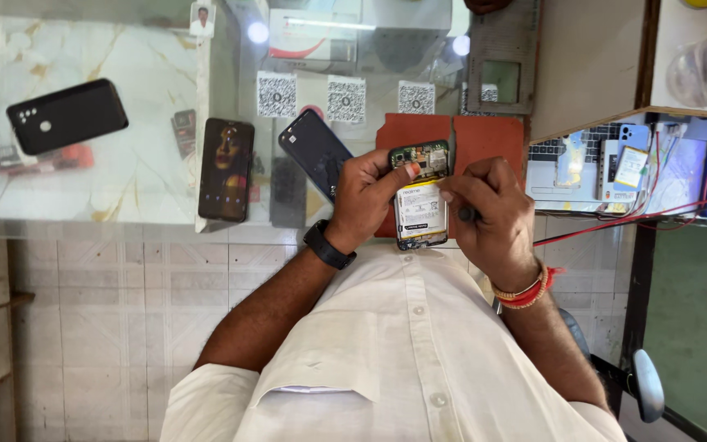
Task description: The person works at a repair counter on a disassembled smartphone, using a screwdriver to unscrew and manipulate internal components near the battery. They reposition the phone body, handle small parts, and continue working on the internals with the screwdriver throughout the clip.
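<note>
Near the centre of the frame, an opened phone (421, 195) with its back cover off lies on a reddish-brown mat (484, 135), its green circuit board toward the top of the picture and its white battery below that. The left hand (366, 196), left of the phone in the picture, curls around the phone's left edge; its thumb lies across the upper part, the tip touching the board area just above the battery. The fingers are closed on the phone, holding it steady. The right hand (493, 214), just right of the phone, has its fingers drawn narrow around a thin dark tool (466, 214), with a fingertip touching the battery's right edge. The tool's tip cannot be made out.

A dark back cover (314, 151) lies just left of the left hand. Further left, a phone with a lit screen (226, 169) rests on the glass counter, and a black phone (67, 115) lies at upper left.
</note>
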The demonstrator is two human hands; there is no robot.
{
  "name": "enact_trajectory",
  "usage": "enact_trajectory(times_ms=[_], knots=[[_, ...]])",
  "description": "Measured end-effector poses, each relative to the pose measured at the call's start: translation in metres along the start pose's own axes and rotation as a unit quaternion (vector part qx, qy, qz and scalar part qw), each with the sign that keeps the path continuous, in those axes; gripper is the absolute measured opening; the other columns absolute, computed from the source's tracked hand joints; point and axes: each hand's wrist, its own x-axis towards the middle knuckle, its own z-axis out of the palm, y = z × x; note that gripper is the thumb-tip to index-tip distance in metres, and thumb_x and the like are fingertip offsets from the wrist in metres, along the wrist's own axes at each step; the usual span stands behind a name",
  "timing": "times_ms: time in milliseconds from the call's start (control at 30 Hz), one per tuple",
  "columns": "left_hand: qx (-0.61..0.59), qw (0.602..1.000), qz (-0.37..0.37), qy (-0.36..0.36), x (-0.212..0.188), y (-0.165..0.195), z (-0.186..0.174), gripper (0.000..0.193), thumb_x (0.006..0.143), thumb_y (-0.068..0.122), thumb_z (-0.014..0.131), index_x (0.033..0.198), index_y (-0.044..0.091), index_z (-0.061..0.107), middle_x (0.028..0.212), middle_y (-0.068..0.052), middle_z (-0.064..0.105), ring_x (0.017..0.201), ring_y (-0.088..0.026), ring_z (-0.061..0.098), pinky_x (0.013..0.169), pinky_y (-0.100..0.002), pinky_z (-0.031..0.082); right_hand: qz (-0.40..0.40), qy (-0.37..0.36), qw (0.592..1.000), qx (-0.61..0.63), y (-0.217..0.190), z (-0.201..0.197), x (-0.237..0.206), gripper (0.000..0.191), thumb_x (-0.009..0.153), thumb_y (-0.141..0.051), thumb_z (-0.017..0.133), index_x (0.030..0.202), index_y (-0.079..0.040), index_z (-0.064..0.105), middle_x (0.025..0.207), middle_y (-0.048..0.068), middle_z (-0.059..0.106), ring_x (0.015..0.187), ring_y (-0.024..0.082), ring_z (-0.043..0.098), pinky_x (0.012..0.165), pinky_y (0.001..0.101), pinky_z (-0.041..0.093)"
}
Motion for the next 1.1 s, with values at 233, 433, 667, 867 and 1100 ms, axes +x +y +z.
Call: enact_trajectory(times_ms=[233, 433, 667, 867, 1100], knots=[[0.095, 0.995, -0.007, 0.016, -0.015, 0.007, 0.009, 0.018, 0.101, 0.012, 0.069, 0.097, -0.005, 0.074, 0.082, -0.005, 0.074, 0.072, -0.004, 0.064, 0.060, -0.024, 0.051, -0.074, -0.068, 0.987, -0.123, -0.008, 0.000, 0.007, 0.040, 0.073, 0.009, 0.074, 0.107, -0.011, 0.075, 0.092, 0.006, 0.056, 0.074, 0.020, 0.064, 0.057, 0.0345, 0.052], [0.107, 0.994, -0.010, 0.019, -0.020, 0.007, 0.011, 0.019, 0.100, 0.014, 0.068, 0.098, -0.004, 0.074, 0.081, -0.004, 0.075, 0.069, -0.003, 0.064, 0.057, -0.023, 0.051, -0.075, -0.105, 0.981, -0.142, -0.012, 0.001, 0.009, 0.019, 0.086, 0.002, 0.076, 0.100, -0.006, 0.068, 0.092, 0.008, 0.055, 0.068, 0.023, 0.060, 0.057, 0.0401, 0.049], [0.079, 0.996, 0.012, 0.044, -0.017, -0.003, 0.002, 0.022, 0.101, 0.016, 0.069, 0.101, -0.005, 0.074, 0.083, -0.006, 0.075, 0.072, -0.006, 0.066, 0.062, -0.023, 0.053, -0.111, -0.119, 0.986, -0.045, -0.013, -0.016, 0.002, 0.018, 0.091, -0.001, 0.075, 0.103, -0.005, 0.061, 0.100, 0.009, 0.065, 0.071, 0.021, 0.063, 0.058, 0.0357, 0.048], [-0.078, 0.995, 0.001, 0.055, -0.016, -0.009, -0.004, 0.020, 0.103, 0.013, 0.069, 0.104, -0.006, 0.074, 0.091, -0.007, 0.075, 0.079, -0.007, 0.067, 0.071, -0.024, 0.054, 0.019, 0.014, 0.984, 0.179, -0.005, -0.022, -0.028, 0.030, 0.095, -0.002, 0.082, 0.116, -0.002, 0.060, 0.095, 0.010, 0.074, 0.073, 0.010, 0.066, 0.063, 0.0232, 0.053], [-0.088, 0.993, 0.030, 0.073, -0.017, -0.005, -0.011, 0.020, 0.103, 0.013, 0.069, 0.104, -0.006, 0.075, 0.092, -0.008, 0.076, 0.082, -0.009, 0.070, 0.076, -0.025, 0.057, 0.183, 0.092, 0.947, 0.247, 0.061, -0.030, -0.036, 0.027, 0.102, 0.006, 0.080, 0.122, 0.003, 0.063, 0.098, 0.009, 0.071, 0.085, 0.010, 0.067, 0.076, 0.0206, 0.055]])
